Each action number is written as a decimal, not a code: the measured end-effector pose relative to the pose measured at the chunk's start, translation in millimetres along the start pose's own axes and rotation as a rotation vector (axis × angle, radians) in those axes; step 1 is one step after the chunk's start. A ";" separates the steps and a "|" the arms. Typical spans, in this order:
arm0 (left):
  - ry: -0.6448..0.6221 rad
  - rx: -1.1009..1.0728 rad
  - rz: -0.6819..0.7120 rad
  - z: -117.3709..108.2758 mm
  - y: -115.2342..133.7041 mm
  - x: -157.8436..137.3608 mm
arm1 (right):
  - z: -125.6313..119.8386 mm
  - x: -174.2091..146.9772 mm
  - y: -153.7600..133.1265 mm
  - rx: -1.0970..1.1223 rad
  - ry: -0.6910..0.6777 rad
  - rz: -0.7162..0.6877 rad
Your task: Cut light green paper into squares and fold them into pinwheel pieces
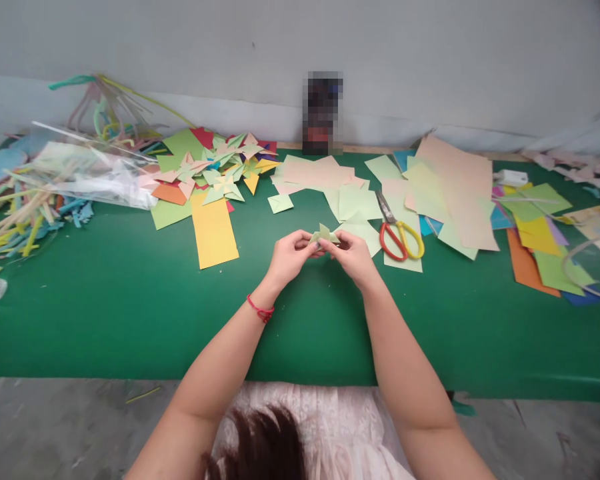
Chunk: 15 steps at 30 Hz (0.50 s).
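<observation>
Between both hands, above the green table [320, 320], is a small piece of folded light-green paper [324, 233] with pointed flaps. My left hand [291, 257] pinches its left side, and my right hand [351, 257] grips the right side with the thumb near the middle. The fingers hide its lower part. Just beyond my hands lie pale green sheets [359, 202]. Scissors [397, 233] with one red and one yellow handle rest on paper right of my right hand. A small folded green square [281, 203] lies beyond my left hand.
Several folded paper stars [223, 187] are heaped at the back left, near a yellow sheet [215, 230]. Coloured paper strips [30, 207] and a clear plastic bag [105, 177] lie far left. Large pink sheets [460, 187] and coloured paper [535, 253] cover the right. A pixelated upright object [323, 113] leans at the wall.
</observation>
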<state>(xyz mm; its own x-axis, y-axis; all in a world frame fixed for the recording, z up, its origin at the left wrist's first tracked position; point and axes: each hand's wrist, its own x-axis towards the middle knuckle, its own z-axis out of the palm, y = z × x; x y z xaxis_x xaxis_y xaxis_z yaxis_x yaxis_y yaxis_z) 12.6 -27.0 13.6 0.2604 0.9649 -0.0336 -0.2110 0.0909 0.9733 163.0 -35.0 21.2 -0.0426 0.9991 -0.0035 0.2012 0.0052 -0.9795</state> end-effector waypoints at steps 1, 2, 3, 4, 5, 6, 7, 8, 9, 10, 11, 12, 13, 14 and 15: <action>0.014 -0.008 -0.007 0.4 -0.4 0.0 | 0.5 0.0 0.3 -0.021 0.020 -0.012; 0.029 -0.015 -0.015 0.7 -0.9 0.1 | 1.1 0.1 0.7 -0.042 0.040 -0.024; 0.043 -0.019 -0.021 1.1 -1.5 0.1 | 1.7 0.1 1.2 -0.064 0.054 -0.033; 0.054 -0.020 -0.024 1.5 -2.1 0.1 | 2.5 0.1 1.6 -0.084 0.065 -0.039; 0.061 -0.017 -0.023 1.9 -2.8 0.1 | 3.4 0.1 2.1 -0.101 0.075 -0.044; 0.065 -0.011 -0.023 2.2 -3.5 0.2 | 4.4 0.1 2.4 -0.115 0.085 -0.048; 0.069 -0.005 -0.023 2.5 -4.3 0.3 | 5.4 0.0 2.6 -0.126 0.099 -0.053; 0.071 -0.002 -0.024 2.8 -5.1 0.6 | 6.3 0.0 2.7 -0.136 0.115 -0.058; 0.070 -0.005 -0.026 3.0 -6.0 1.1 | 7.1 0.0 2.8 -0.145 0.130 -0.063; 0.065 -0.011 -0.032 3.2 -6.8 1.7 | 7.7 0.0 2.8 -0.152 0.143 -0.067; 0.059 -0.018 -0.041 3.4 -7.6 2.4 | 8.0 0.1 2.7 -0.158 0.150 -0.070; 0.053 -0.023 -0.050 3.5 -8.1 3.2 | 8.1 0.3 2.7 -0.162 0.153 -0.071; 0.049 -0.025 -0.060 3.6 -8.4 3.9 | 7.8 0.5 2.7 -0.165 0.156 -0.071; 0.048 -0.025 -0.070 3.6 -8.4 4.5 | 7.5 0.7 2.8 -0.166 0.158 -0.069; 0.046 -0.022 -0.081 3.4 -8.2 4.8 | 7.0 0.9 2.9 -0.163 0.163 -0.063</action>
<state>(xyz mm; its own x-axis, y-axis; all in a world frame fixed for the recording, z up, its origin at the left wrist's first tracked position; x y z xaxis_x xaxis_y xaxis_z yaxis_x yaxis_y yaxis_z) 18.8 -24.0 6.3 0.2338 0.9644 -0.1233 -0.2119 0.1743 0.9616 156.8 -34.3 16.9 0.0963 0.9901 0.1021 0.3593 0.0611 -0.9312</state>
